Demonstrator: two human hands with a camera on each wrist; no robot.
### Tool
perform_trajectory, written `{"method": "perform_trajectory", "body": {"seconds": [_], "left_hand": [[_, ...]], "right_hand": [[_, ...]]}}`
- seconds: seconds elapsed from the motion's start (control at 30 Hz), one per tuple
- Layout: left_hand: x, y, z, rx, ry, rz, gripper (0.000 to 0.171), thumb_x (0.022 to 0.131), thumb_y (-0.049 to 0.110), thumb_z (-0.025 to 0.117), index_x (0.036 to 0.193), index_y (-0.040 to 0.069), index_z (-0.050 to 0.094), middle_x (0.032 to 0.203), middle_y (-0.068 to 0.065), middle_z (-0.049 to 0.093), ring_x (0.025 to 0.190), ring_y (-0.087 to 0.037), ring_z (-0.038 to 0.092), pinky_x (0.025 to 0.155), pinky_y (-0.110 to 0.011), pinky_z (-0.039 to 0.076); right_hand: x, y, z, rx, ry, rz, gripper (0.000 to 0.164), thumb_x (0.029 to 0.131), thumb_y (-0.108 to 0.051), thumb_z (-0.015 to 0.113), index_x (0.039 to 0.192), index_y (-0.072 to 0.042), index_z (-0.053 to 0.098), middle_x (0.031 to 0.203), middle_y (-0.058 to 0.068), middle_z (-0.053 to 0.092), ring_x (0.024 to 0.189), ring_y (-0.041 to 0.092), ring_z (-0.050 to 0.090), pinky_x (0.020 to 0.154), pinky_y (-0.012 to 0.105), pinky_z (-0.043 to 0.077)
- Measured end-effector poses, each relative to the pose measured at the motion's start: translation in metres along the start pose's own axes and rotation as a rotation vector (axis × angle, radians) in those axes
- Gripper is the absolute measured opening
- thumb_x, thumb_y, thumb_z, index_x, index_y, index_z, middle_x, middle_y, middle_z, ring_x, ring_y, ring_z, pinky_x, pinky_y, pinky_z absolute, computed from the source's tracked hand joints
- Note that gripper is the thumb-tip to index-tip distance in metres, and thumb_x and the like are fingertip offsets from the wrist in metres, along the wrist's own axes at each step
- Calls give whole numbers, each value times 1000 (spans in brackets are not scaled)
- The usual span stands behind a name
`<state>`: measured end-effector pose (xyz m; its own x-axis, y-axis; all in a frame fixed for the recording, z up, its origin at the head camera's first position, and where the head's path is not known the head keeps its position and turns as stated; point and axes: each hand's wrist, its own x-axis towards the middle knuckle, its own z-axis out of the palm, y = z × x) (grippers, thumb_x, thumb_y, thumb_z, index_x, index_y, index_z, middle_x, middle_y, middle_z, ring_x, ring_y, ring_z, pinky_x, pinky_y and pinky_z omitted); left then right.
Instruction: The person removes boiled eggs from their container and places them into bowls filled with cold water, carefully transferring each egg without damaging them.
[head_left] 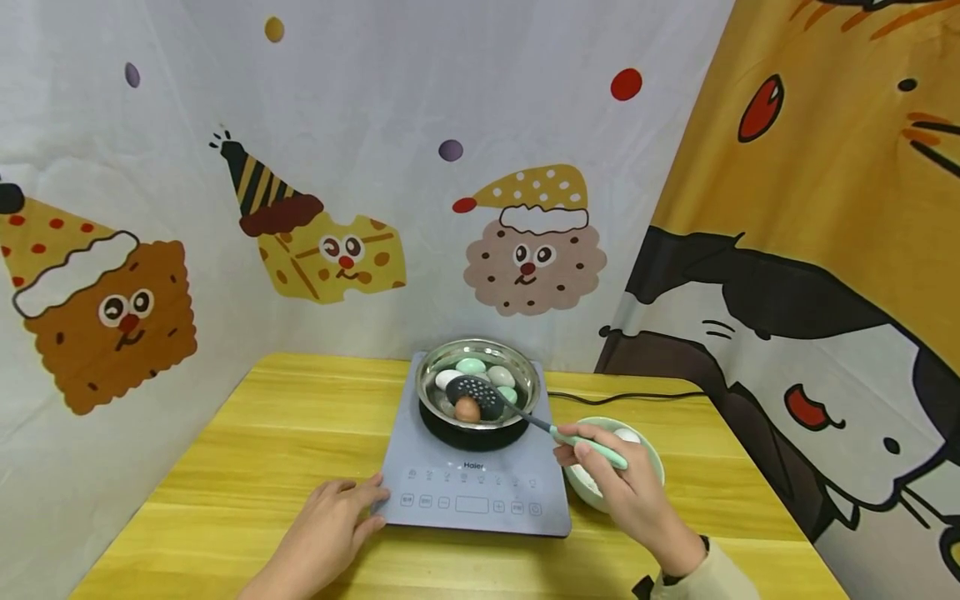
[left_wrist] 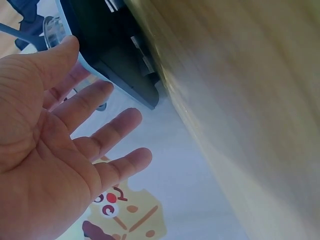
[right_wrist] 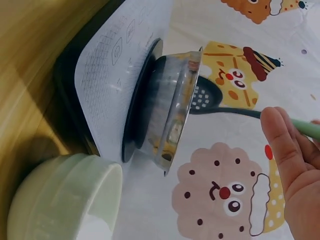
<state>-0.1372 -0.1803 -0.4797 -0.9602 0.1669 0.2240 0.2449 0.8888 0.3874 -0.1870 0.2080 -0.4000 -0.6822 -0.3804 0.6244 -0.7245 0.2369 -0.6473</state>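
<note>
"Haier" (head_left: 473,466) on the cooktop (head_left: 474,487), plus sign (head_left: 498,507) and minus sign (head_left: 444,502) below, other labels (head_left: 425,501) seemingly illegible.

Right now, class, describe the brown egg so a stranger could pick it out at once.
On the yellow wooden table, find the cooktop, then the metal pan on it. Inside, towards the cooktop's controls, an egg shows against the slotted spoon's dark head. It alone is brown; the other eggs visible are white, grey or pale green.

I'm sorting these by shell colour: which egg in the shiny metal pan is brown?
The brown oval egg at the near side of the shiny round metal pan; the other visible eggs are white, greyish or pale green.
</note>
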Motion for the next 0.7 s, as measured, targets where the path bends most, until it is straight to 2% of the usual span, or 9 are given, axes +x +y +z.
{"method": "perform_trajectory", "body": {"seconds": [0.2,0.37,0.47,0.7], "left_hand": [[1,-1,0,0,-2,2,31,92,25,85,122,20,79,144,0,72,119,-31,68,112,-57,51],[2,-1,0,0,-7,-4,32,92,26,84,123,21,79,144,0,72,120,-32,68,113,-57,51],[2,-1,0,-6,-14,-8,32,92,26,84,123,21,79,145,0,71,120,-31,68,113,-57,51],[2,-1,0,1,-16,-9,32,92,26,85,123,21,79,146,1,71,119,-31,68,112,-56,52]], "right_hand": [[4,0,-3,177,75,229,37,117,-8,39,136,12,63,110,35,76,93,20,82,84,42,68],[8,6,-1,303,109,386,48,119,-23,38,141,15,58,114,34,76,96,26,82,90,43,67],[8,8,1,338,117,424,51,119,-26,39,143,16,56,113,28,79,97,29,82,91,42,67],[8,9,0,375,118,422,52,119,-26,36,141,17,54,111,13,83,96,26,83,91,41,67]]}}
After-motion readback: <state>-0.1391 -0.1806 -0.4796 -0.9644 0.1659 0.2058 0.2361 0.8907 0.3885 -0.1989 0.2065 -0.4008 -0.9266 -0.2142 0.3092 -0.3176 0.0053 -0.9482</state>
